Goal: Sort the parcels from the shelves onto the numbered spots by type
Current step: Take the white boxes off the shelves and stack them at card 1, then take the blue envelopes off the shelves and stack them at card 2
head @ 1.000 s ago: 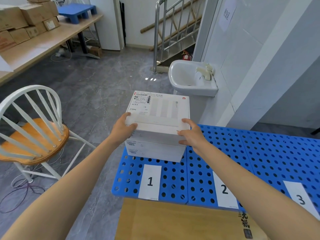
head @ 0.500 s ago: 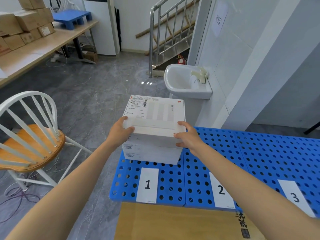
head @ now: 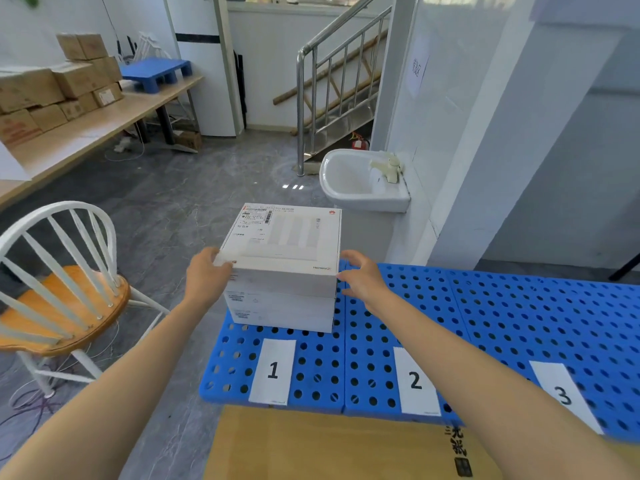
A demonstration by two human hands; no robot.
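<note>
White parcel stacked on another white box, both standing on the blue perforated pallet at the far end of the spot marked by label 1. Left hand pressed flat against the parcel's near left corner, fingers touching the edge, not wrapped around it. Right hand spread wide just beside the near right corner, fingers apart from the cardboard or barely brushing it; cannot tell which. Between the two hands, the top box's front face. Nearer than the hands, label 1, with label 2 and label 3 off beyond the right forearm. Below the forearms, a brown cardboard sheet. Outside the left arm, a white spindle chair with an orange seat. Beyond the parcel, a white basin against the wall and a steel stair rail
</note>
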